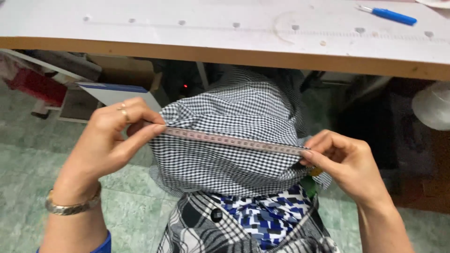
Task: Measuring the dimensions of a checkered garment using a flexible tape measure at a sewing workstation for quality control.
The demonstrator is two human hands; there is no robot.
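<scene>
Both hands, left hand and right hand, pinch the ends of a thin, bendy tape pulled flat over soft, light checked cloth below the bench edge.

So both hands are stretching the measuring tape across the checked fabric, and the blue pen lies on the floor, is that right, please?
Not quite. The blue pen lies on the white tabletop, not on the floor, as the head view shows. The rest holds: the left hand and right hand stretch the measuring tape across the checked fabric.
</scene>
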